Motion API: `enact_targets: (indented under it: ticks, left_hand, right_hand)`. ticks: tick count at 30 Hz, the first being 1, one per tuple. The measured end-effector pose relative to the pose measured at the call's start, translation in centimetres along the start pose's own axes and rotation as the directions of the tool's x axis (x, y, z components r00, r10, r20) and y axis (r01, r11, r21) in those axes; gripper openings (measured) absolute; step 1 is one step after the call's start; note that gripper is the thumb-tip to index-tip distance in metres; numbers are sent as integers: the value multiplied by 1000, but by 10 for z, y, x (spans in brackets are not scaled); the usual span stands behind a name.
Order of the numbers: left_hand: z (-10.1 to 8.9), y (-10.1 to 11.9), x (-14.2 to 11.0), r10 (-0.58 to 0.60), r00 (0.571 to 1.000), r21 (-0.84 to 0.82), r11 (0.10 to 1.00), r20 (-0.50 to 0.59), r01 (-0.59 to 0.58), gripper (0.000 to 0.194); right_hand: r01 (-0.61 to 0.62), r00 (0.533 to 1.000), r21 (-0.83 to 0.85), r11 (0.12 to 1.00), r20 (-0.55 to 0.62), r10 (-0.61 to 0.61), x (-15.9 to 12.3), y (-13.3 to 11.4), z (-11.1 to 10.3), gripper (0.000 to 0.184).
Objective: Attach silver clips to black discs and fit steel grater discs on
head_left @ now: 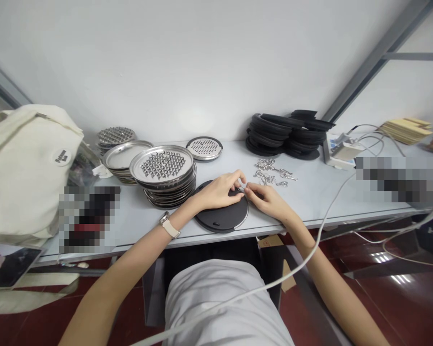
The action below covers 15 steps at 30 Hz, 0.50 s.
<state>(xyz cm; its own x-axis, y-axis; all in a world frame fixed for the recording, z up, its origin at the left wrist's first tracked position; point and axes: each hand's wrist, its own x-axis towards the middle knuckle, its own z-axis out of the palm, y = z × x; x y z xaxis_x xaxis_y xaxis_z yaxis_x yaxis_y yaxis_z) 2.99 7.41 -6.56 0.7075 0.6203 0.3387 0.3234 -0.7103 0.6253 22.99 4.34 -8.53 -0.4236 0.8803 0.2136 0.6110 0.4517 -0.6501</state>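
A round black plastic disc (223, 216) lies flat at the front of the table, with a thin metal rim showing along its right side. My left hand (222, 190) rests over it, fingers bent and thumb near the index finger at the disc's upper right. Just beyond that edge, my right hand (267, 199) has its thumb and fingertips pinched together, almost meeting the left fingertips. Whatever small part lies between the fingertips is too small to make out. Behind my right hand is a loose pile of small metal clips (270, 170).
Left of the disc stand a stack of round metal graters (162, 166) and a stack of metal rings (126, 156). One assembled grater (204, 148) lies behind. Black rings (274, 132) are piled at the back right. A white cable (321, 235) hangs across my right forearm.
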Motion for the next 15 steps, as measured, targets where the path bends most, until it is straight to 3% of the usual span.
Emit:
enact_targets:
  ticks: [15]
  left_hand:
    - [1, 0, 0, 4, 1000, -1, 1000, 3, -4, 28]
  right_hand:
    - [-11, 1000, 40, 999, -21, 12, -1, 1, -2, 33]
